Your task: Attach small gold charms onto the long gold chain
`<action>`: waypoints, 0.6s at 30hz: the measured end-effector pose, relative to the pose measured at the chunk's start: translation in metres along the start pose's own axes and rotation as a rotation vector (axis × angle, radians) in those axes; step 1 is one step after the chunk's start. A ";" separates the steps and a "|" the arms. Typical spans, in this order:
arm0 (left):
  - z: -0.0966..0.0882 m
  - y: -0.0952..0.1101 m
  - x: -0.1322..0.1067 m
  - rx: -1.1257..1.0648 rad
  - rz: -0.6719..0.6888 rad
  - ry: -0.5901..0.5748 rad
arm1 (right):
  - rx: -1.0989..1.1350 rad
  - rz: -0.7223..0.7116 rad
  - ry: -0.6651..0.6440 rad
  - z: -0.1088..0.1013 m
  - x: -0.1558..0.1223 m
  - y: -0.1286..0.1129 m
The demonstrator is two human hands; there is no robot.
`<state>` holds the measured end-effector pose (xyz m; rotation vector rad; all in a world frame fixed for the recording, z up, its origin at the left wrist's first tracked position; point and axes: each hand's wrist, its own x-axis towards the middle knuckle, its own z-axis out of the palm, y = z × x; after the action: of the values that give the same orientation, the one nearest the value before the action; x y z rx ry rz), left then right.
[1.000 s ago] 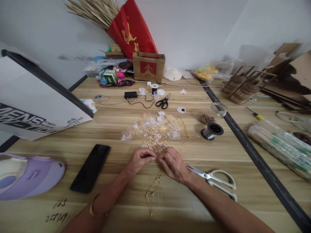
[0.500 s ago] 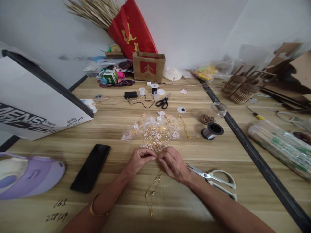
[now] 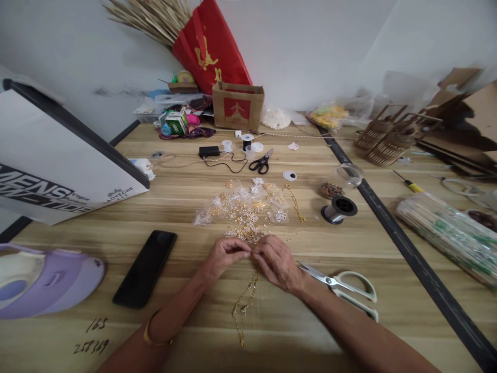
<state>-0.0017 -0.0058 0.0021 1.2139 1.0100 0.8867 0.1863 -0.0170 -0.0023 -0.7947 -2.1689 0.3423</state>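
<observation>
My left hand [image 3: 230,254] is closed in a pinch, thumb against forefinger, and its tips meet those of my right hand. What it pinches is too small to make out. My right hand [image 3: 277,263] has its fingers bent together over the upper end of a gold beaded chain [image 3: 244,310]. From there the chain trails down onto the table in a loose loop. Just beyond both hands lies a heap of small gold and clear beads [image 3: 246,228], partly on clear plastic bags [image 3: 236,199]. Open cream-handled scissors [image 3: 332,281] rest beside my right wrist.
A black phone [image 3: 145,269] and a purple visor [image 3: 66,280] lie left, below a white box [image 3: 58,160]. Right of the beads are another gold chain [image 3: 295,203], a wire spool [image 3: 339,209] and a jar with beads [image 3: 332,189]. Black scissors [image 3: 261,163] lie farther back.
My left fingertips have shifted very slightly right, closer to my right hand. The chain and everything else on the table stay put.
</observation>
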 end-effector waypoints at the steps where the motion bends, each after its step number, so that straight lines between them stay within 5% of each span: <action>1: 0.000 -0.001 0.000 0.003 0.003 -0.004 | 0.000 -0.001 0.000 0.000 0.000 0.000; 18: 0.001 0.002 0.000 -0.004 -0.040 0.027 | 0.086 0.008 0.014 0.001 0.001 0.001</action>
<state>-0.0011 -0.0059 0.0043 1.1774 1.0505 0.8751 0.1854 -0.0157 -0.0031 -0.7555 -2.1240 0.4298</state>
